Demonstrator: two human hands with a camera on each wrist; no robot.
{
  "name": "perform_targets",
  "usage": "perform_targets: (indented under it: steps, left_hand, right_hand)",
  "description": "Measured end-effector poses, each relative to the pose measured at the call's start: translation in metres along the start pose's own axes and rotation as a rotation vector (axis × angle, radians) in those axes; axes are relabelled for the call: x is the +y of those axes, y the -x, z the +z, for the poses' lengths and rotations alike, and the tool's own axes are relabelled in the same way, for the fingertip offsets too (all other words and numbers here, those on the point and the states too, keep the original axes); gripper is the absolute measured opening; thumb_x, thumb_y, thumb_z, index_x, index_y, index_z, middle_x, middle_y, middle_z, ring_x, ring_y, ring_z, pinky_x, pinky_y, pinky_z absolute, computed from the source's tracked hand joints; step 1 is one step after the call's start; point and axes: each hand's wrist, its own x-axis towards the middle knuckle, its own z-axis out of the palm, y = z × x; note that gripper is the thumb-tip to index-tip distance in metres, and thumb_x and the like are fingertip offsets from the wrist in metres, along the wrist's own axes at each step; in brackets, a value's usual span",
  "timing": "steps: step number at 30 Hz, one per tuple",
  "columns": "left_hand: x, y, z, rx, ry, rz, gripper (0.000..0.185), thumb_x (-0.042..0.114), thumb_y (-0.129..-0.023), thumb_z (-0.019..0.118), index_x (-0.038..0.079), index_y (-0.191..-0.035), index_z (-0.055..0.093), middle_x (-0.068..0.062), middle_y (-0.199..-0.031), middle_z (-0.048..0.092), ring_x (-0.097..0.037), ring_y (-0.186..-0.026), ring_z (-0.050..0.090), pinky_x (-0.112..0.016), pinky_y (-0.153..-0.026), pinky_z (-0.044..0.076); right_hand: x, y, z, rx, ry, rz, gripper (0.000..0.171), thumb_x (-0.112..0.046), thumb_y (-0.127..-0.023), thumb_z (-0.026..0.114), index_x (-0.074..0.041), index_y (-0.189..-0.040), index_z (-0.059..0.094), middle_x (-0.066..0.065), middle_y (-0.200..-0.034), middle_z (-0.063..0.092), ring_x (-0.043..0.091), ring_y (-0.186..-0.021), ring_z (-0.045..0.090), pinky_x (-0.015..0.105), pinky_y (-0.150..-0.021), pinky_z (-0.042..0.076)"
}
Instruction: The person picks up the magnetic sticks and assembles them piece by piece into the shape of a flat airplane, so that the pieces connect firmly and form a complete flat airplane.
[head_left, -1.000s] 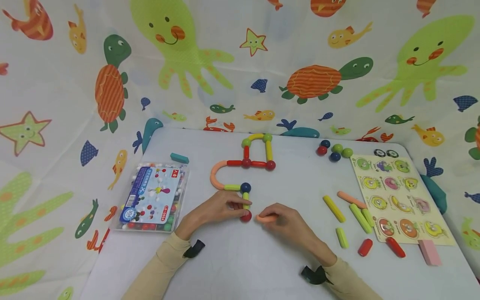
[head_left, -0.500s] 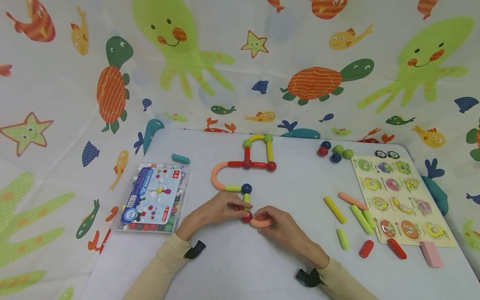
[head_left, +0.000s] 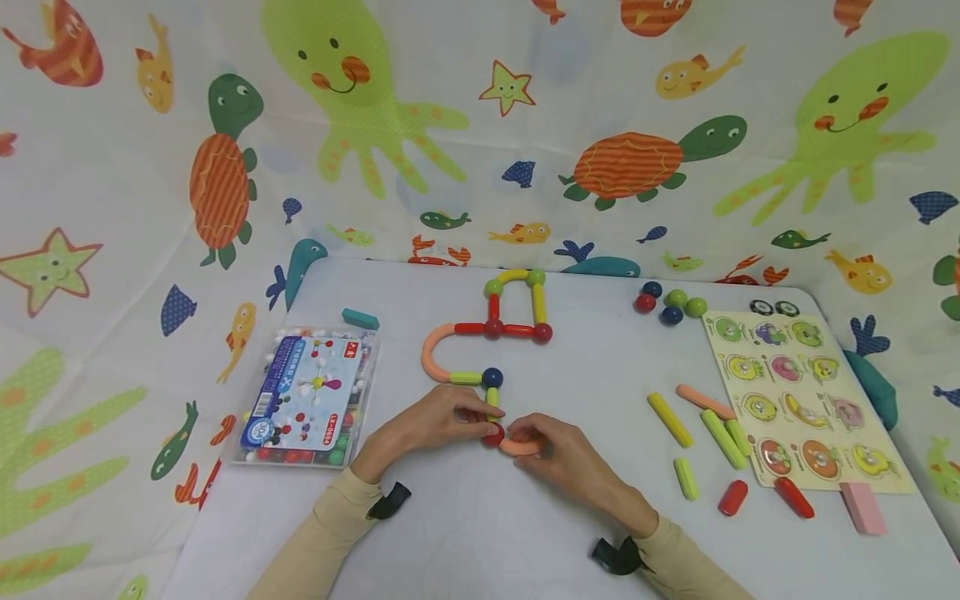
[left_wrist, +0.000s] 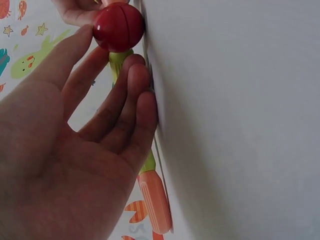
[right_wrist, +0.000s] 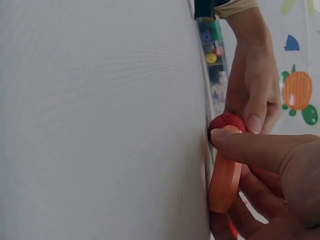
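Pinching, the hands (head_left: 442, 417) (head_left: 573, 462) hold a glossy red ball (left_wrist: 119, 27) (left) and curved peach rod (right_wrist: 226, 180) (right).

On the table (head_left: 450, 542), a box (head_left: 288, 462) lies left, a block (head_left: 361, 318) by its far right corner. A chain of rods and balls (head_left: 493, 328) runs down the middle, its near end between the left hand (head_left: 438, 418) and right hand (head_left: 573, 461). Farther right lie loose rods (head_left: 722, 437), then a board (head_left: 798, 386); loose balls (head_left: 676, 298) sit near its far left corner.

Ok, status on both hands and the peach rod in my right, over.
Left fingers hold red ball. Right fingers pinch peach rod. Rod end at ball; can't tell if joined. Nothing seen in the way.
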Motion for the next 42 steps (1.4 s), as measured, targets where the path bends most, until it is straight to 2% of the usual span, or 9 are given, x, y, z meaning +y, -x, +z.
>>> perform_targets:
  steps: [10,16,21,23,28,30,32,36,42]
  left_hand:
    - [0.005,0.001,-0.002,0.047,-0.028,0.036,0.030,0.027,-0.092,0.076,0.019,-0.121,0.076,0.016,-0.089,0.067,-0.009,-0.082,0.057,-0.022,-0.073,0.051]
    - [0.013,0.001,-0.001,0.097,-0.015,0.064,0.032,0.026,-0.092,0.077,0.015,-0.122,0.075,0.010,-0.100,0.070,-0.016,-0.091,0.063,-0.027,-0.080,0.056]
    - [0.021,-0.002,0.005,0.108,0.015,0.088,0.034,0.024,-0.091,0.078,0.011,-0.122,0.074,0.004,-0.102,0.073,-0.016,-0.096,0.066,-0.034,-0.085,0.058]
    - [0.024,-0.003,0.008,0.109,0.017,0.107,0.035,0.022,-0.090,0.079,0.009,-0.122,0.074,0.001,-0.103,0.074,-0.017,-0.095,0.066,-0.034,-0.084,0.058]
    - [0.031,-0.008,0.017,0.076,0.008,0.132,0.038,0.020,-0.088,0.080,0.008,-0.123,0.073,-0.006,-0.110,0.074,-0.020,-0.095,0.067,-0.031,-0.084,0.058]
    - [0.033,-0.010,0.021,0.054,0.017,0.123,0.039,0.021,-0.088,0.080,0.008,-0.124,0.072,-0.005,-0.112,0.074,-0.020,-0.095,0.067,-0.029,-0.085,0.058]
    - [0.036,-0.012,0.024,0.031,0.026,0.109,0.039,0.023,-0.089,0.079,0.010,-0.125,0.072,-0.004,-0.114,0.073,-0.019,-0.097,0.067,-0.026,-0.085,0.057]
    - [0.039,-0.015,0.029,-0.004,0.002,0.087,0.037,0.027,-0.091,0.077,0.012,-0.125,0.072,0.000,-0.115,0.073,-0.016,-0.097,0.065,-0.022,-0.084,0.056]
    - [0.041,-0.018,0.034,-0.017,-0.097,0.104,0.033,0.029,-0.094,0.075,0.015,-0.123,0.073,0.002,-0.114,0.073,-0.012,-0.090,0.062,-0.014,-0.077,0.051]
  right_hand:
    - [0.001,0.001,-0.005,-0.003,-0.010,-0.011,0.043,-0.015,-0.084,0.084,-0.019,-0.124,0.067,-0.010,-0.118,0.070,0.009,-0.105,0.065,0.031,-0.094,0.056]
    - [0.005,0.002,-0.029,0.064,-0.055,0.016,0.037,-0.028,-0.089,0.080,-0.018,-0.123,0.068,-0.009,-0.116,0.072,0.012,-0.106,0.066,0.040,-0.095,0.056]
    - [0.020,0.001,-0.070,0.242,-0.089,0.107,0.036,-0.032,-0.093,0.074,-0.017,-0.126,0.067,-0.003,-0.121,0.070,0.014,-0.110,0.065,0.050,-0.100,0.052]
    - [0.029,-0.001,-0.090,0.328,-0.111,0.138,0.036,-0.031,-0.096,0.072,-0.016,-0.128,0.065,0.002,-0.124,0.069,0.015,-0.111,0.064,0.045,-0.102,0.052]
    - [0.059,-0.009,-0.135,0.558,-0.126,0.261,0.041,-0.031,-0.098,0.069,-0.013,-0.134,0.063,0.008,-0.131,0.065,0.010,-0.114,0.062,0.017,-0.099,0.048]
    - [0.071,-0.014,-0.150,0.630,-0.118,0.347,0.045,-0.036,-0.097,0.068,-0.015,-0.136,0.061,0.008,-0.133,0.064,0.008,-0.116,0.060,0.014,-0.098,0.047]
    - [0.083,-0.019,-0.163,0.690,-0.110,0.420,0.048,-0.039,-0.097,0.068,-0.015,-0.138,0.061,0.008,-0.135,0.063,0.011,-0.119,0.060,0.019,-0.101,0.048]
    - [0.104,-0.026,-0.181,0.723,-0.051,0.523,0.051,-0.041,-0.098,0.065,-0.012,-0.141,0.058,0.010,-0.140,0.061,0.024,-0.128,0.057,0.035,-0.107,0.048]
    - [0.118,-0.036,-0.190,0.683,-0.001,0.607,0.052,-0.036,-0.101,0.063,-0.010,-0.145,0.054,0.013,-0.146,0.057,0.030,-0.136,0.051,0.048,-0.111,0.044]
